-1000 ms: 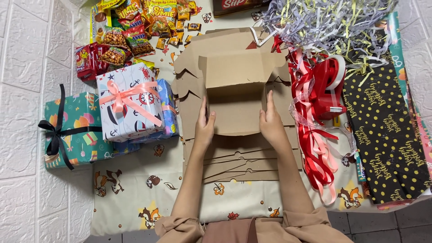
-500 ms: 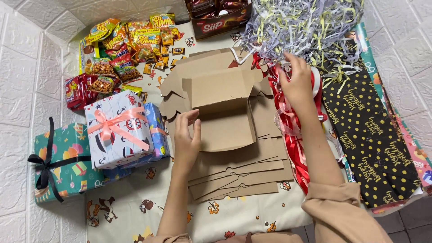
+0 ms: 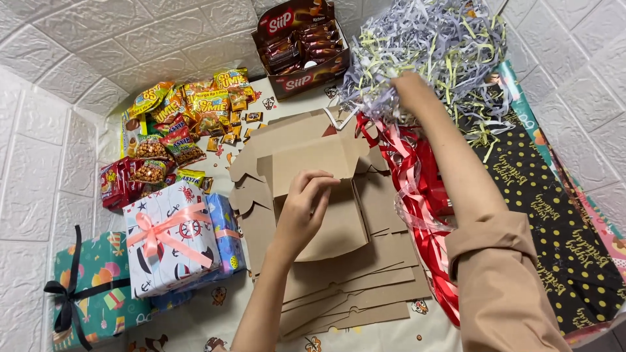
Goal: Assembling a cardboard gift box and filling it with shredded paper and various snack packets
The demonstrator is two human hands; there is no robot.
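Observation:
An open brown cardboard box (image 3: 326, 215) sits on a stack of flat cardboard blanks (image 3: 352, 287) in the middle. My left hand (image 3: 305, 207) rests on the box, fingers curled over its back wall. My right hand (image 3: 405, 86) reaches far back into a heap of shredded paper (image 3: 430, 45) in grey, white and yellow; its fingers are buried in the strands, so its grip is hidden.
Wrapped gifts stand at the left: a white one with a pink ribbon (image 3: 173, 238), a blue one (image 3: 225, 241), a teal one with a black bow (image 3: 85, 293). Snack packets (image 3: 176, 130) and a carton of chocolate bars (image 3: 303, 45) lie behind. Red ribbon (image 3: 424, 208) and black dotted wrapping paper (image 3: 554, 215) lie right.
Both hands were on the box a second ago. My right hand has left it and moved up and right into the shredded paper. My left hand shifted onto the box's back wall.

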